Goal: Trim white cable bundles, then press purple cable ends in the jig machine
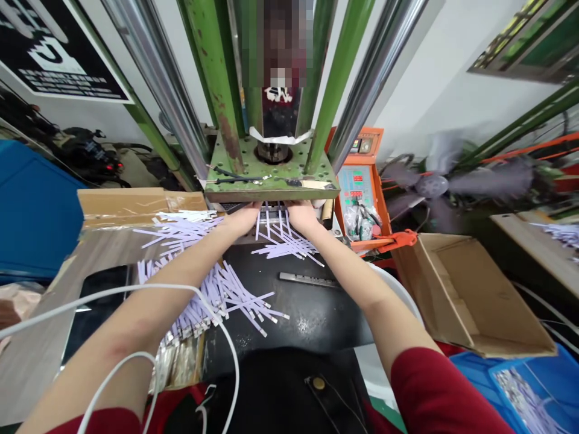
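Observation:
Both of my hands reach under the front edge of a green press plate (271, 194). My left hand (246, 218) is at the left of the gap, its fingers hidden beneath the plate. On the other side is my right hand (299, 214), with its fingers also out of sight. Between them, several thin lavender strips stick out toward me. A loose pile of lavender strips (284, 246) lies just below, near my right wrist. The larger heap of strips (226, 292) spreads beside and under my left forearm. A grey metal bar (307, 279) lies on the black surface.
An orange control box (382, 211) with red digits stands right of the press. Farther right are a spinning fan (434, 185), an open cardboard box (474, 289) and a blue bin (486, 377). White cables (199, 292) cross over my left forearm. A dark tablet-like panel (97, 301) lies left.

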`<state>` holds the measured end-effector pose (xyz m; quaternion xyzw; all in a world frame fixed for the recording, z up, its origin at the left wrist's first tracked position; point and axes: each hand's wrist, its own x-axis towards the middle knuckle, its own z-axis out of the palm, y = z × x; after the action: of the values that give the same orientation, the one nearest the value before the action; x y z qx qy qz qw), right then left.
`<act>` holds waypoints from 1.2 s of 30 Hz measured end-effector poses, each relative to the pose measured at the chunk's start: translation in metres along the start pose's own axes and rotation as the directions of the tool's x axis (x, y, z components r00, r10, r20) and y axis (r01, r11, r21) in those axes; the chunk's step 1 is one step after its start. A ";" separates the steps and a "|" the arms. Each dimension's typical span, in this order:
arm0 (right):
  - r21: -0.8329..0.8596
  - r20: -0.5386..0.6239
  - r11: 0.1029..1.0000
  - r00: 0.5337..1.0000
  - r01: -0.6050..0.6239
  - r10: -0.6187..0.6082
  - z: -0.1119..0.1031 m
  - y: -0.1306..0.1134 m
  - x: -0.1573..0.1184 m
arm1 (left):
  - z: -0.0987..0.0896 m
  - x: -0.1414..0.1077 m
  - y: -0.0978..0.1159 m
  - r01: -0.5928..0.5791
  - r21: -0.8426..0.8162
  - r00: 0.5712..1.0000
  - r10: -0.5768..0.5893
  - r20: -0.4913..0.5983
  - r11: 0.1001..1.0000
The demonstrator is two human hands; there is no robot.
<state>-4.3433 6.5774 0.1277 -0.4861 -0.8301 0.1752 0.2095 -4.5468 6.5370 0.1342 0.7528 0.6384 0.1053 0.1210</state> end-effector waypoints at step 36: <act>0.035 0.166 0.963 0.952 -0.265 0.256 0.052 0.103 -0.390 | 0.100 -0.341 0.005 0.524 -0.515 0.850 -0.385 0.359 0.678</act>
<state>-4.1236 6.2777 -0.0370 -0.5696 -0.7674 0.2634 0.1310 -4.5667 6.1952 0.0395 0.4987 0.7220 0.1821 0.4437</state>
